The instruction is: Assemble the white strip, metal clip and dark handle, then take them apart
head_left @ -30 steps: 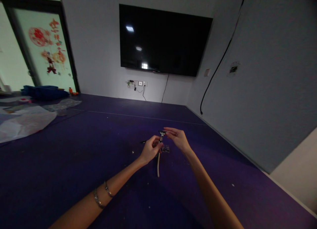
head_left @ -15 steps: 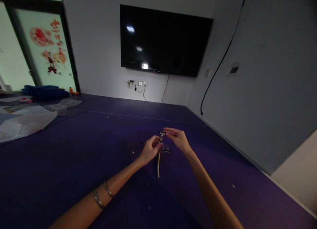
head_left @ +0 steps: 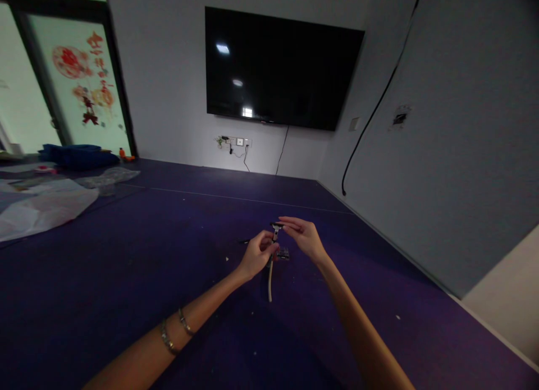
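Note:
My left hand (head_left: 255,256) is closed, thumb and fingers pinching a small T-shaped tool (head_left: 276,232) with a pale neck and a dark crosswise head. It looks like a razor, but is too small to be sure. My right hand (head_left: 304,236) pinches the right end of that dark head, its fingers stretched above it. A cream-coloured rod (head_left: 270,289) runs down below my left hand; whether it joins the tool is hidden by the fingers. Just behind, on the purple floor (head_left: 185,277), lies a small clear-and-dark item (head_left: 283,254), too small to name. A thin dark stick (head_left: 244,241) pokes out left of my left hand.
Small white scraps dot the floor. Crumpled plastic sheets (head_left: 50,207) and a blue cloth bundle (head_left: 78,155) lie at the far left by the glass door (head_left: 80,81). A television (head_left: 282,69) hangs ahead; a black cable (head_left: 379,100) runs down the right wall.
Both hands keep their hold on the T-shaped tool in nearly the same spot. The whole view has shifted very slightly.

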Motion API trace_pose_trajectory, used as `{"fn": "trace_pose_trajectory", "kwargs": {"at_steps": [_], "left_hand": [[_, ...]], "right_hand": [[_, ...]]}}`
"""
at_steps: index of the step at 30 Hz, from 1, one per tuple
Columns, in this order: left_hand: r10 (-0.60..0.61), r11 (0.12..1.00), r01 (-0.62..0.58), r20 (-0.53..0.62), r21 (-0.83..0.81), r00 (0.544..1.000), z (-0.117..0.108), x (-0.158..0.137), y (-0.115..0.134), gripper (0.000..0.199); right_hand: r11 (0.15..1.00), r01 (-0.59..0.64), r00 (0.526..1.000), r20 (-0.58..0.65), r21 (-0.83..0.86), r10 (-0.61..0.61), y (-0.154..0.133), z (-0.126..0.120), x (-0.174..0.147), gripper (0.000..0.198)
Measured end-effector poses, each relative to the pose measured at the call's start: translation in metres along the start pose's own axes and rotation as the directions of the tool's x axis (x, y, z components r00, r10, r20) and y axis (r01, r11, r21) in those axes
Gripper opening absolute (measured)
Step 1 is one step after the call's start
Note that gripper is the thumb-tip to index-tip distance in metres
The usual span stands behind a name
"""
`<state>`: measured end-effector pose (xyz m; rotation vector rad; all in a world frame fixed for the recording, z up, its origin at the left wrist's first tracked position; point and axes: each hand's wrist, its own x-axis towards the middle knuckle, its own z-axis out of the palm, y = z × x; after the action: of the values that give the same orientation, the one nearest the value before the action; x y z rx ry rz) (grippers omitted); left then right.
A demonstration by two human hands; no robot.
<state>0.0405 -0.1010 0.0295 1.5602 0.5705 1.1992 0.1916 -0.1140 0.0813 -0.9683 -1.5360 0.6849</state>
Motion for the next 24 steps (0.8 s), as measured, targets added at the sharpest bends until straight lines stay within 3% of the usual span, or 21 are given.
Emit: {"fn": "trace_pose_trajectory", "kwargs": {"at_steps": [24], "left_hand": [[-0.021, 1.0, 0.021, -0.013, -0.014, 1.0, 0.0026, -0.0004, -0.0023, 0.023]], "right_hand": [[0.998, 0.018, 1.0, 0.017, -0.058, -0.017, -0.0029, -0.0042, -0.0009, 0.019]]}}
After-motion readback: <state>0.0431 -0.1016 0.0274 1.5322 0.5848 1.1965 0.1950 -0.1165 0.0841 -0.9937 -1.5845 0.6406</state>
